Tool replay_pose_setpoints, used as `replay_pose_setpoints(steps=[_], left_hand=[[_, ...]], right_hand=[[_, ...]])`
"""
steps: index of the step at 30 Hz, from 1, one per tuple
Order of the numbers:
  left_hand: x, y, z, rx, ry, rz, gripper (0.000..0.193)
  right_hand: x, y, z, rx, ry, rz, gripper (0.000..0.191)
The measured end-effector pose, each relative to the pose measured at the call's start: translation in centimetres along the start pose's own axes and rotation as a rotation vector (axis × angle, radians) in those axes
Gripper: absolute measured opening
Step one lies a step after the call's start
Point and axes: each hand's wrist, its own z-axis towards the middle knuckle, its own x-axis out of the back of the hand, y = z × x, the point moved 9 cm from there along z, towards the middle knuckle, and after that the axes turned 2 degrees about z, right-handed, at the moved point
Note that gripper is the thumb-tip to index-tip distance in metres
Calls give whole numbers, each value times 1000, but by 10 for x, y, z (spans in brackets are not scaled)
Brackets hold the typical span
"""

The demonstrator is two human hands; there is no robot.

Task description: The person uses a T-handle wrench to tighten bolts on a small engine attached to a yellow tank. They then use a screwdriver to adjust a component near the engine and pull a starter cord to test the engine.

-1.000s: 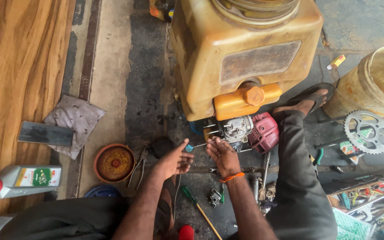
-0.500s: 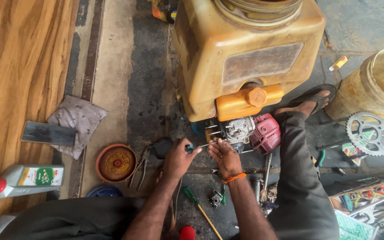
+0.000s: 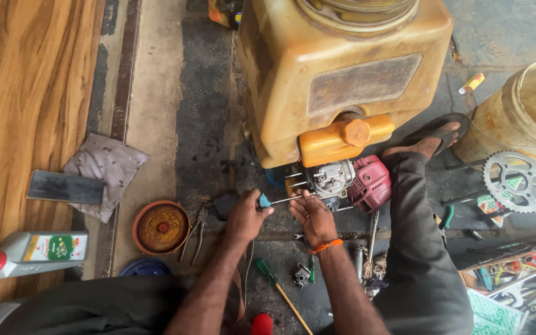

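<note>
The left hand (image 3: 245, 217) has its fingers closed round the blue handle of a thin metal screwdriver (image 3: 278, 200), whose shaft runs from those fingers to the small grey metal engine (image 3: 329, 180) under the yellow plastic tank (image 3: 342, 68). The right hand (image 3: 310, 214) rests loosely curled just under the shaft, fingers touching the engine, holding nothing.

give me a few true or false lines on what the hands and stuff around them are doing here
1. The left hand holds a blue-handled screwdriver. True.
2. The screwdriver tip points at the small engine under the yellow tank. True.
3. The right hand grips the pliers. False: the pliers lie on the floor, left of the hands.
4. The sprocket sits in the rusty bowl. False: it lies far right, by the bucket.
5. An orange band circles the right wrist. True.
</note>
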Motion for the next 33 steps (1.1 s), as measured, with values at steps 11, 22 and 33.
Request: replay_pose_setpoints(steps=[11,22,33], left_hand=[[-15,-30,-17,541,-304,50,71],[-69,-51,-18,811,-451,-1205,30],[-39,-17,-20,577,-464,-947,20]], right_hand=[[-5,-1,-5,10,4,-23,23],[-5,-2,-6,9,0,-8,27],[3,-6,-5,1,22,-47,28]])
